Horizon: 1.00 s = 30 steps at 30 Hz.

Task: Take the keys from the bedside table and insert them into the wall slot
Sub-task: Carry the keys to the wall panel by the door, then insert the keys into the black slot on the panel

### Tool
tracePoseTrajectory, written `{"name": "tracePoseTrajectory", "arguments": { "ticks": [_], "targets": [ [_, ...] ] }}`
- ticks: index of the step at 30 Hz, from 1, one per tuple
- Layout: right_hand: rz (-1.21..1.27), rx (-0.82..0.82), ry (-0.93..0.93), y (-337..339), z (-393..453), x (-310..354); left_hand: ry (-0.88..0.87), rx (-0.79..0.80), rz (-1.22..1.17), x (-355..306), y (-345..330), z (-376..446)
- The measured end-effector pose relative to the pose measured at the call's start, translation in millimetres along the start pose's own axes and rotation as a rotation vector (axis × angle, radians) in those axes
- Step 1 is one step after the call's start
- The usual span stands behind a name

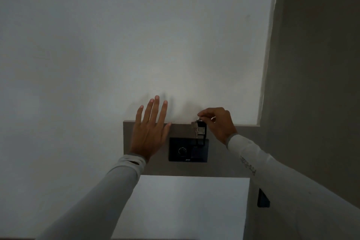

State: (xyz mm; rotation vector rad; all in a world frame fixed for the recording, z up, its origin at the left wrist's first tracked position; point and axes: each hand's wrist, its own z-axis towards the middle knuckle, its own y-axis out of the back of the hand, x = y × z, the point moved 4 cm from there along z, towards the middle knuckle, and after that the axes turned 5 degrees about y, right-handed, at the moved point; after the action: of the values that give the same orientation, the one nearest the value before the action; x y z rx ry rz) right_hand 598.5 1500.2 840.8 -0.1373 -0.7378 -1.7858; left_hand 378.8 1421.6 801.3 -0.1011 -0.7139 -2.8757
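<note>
At wall slot (196, 149), right hand (218, 122) pinched keys (198, 129) by ring; light, dangly, prob. needs steadying. Left hand (150, 132) spread flat.

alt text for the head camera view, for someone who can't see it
A right hand pinches a bunch of keys above a black wall panel; the left hand is spread open beside it, over a white bedside table.

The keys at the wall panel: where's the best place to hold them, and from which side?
Hold the keys at the top, by the ring end, coming from above as the right hand does now. They hang straight down over the black wall panel, so a top pinch leaves the lower tag end free for the slot.
</note>
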Motion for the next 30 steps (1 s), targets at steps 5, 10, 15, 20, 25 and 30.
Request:
{"name": "tracePoseTrajectory", "arguments": {
  "ticks": [5,10,15,20,25,30],
  "targets": [
    [0.039,0.006,0.046,-9.9,15.4,-17.1,0.001,-0.038,0.036,1.1,-25.4,29.8],
    [0.078,-0.021,0.097,-19.3,22.6,-29.2,-0.007,-0.026,0.025,4.0,-61.4,45.5],
    [0.07,-0.031,0.126,-26.2,26.6,-38.3,0.032,-0.076,-0.032,5.1,-93.6,42.4],
    [0.043,-0.023,0.136,-32.8,21.1,-51.4,0.028,-0.155,-0.027,9.5,-105.1,39.9],
    [0.011,-0.031,0.172,-40.5,1.8,-61.1,0.022,-0.233,-0.033,9.3,-109.1,37.4],
    [-0.076,-0.066,0.251,-40.7,-7.1,-57.7,0.024,-0.282,-0.018,11.3,-110.2,36.7]
  ]
}}
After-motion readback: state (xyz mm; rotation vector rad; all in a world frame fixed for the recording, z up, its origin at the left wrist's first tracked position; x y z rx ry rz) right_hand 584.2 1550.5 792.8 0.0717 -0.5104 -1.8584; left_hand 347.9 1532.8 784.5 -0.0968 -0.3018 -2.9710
